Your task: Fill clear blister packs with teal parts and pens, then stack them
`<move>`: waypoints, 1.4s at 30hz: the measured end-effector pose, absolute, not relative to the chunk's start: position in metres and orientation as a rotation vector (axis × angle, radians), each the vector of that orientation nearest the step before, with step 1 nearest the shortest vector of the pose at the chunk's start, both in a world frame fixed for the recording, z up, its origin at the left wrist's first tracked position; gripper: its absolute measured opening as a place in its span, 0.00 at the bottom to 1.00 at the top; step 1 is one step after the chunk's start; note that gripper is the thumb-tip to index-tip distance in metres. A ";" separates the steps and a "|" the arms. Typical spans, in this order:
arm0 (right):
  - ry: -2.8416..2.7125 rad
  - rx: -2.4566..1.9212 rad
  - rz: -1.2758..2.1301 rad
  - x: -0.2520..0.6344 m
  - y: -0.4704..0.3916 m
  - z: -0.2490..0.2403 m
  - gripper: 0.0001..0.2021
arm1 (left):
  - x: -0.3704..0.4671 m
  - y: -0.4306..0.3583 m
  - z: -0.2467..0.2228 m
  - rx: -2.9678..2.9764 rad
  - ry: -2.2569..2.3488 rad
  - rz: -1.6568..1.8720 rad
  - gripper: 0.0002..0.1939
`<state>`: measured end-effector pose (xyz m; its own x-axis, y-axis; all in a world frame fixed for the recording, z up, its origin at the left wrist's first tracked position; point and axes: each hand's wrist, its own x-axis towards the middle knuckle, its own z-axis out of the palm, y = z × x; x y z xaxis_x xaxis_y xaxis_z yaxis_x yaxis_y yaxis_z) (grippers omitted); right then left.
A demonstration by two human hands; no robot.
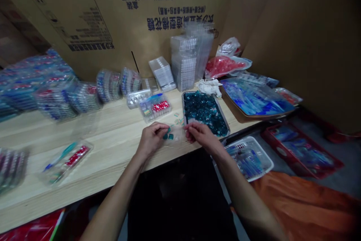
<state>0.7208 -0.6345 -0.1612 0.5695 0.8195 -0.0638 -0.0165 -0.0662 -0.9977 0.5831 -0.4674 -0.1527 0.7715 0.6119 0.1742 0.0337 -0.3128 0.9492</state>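
Note:
My left hand [152, 138] is closed in a pinch at the table's front, with small teal squares [171, 136] at its fingertips. Opposite it, my right hand [201, 135] is also closed, fingertips at the other side of a thin clear plastic piece [178, 134] that spans the gap between the hands. Whether this is a bag or a small tray is too blurred to tell. Just beyond my right hand lies a tray [226, 120] heaped with dark teal pieces. A clear plastic pack [149, 110] holding a red dotted card and a blue stick stands behind my left hand.
Stacked filled packs [53, 102] line the back left. Another pack [69, 162] lies at the left. Tall stacks of clear trays [183, 62] lean against the cardboard [126, 41]. At the right are a box of blue items [254, 96], a white basket [269, 164] and a red crate [324, 175].

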 end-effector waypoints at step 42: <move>-1.307 -1.957 0.096 0.697 -0.614 -0.191 0.15 | 0.564 -0.402 -0.150 2.840 0.640 0.946 0.17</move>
<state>0.6965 -0.6144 -0.1910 0.4713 0.8158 0.3350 0.7580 -0.1806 -0.6267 0.5645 -0.4020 -0.1500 0.7219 0.4120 0.5559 0.3623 -0.9096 0.2035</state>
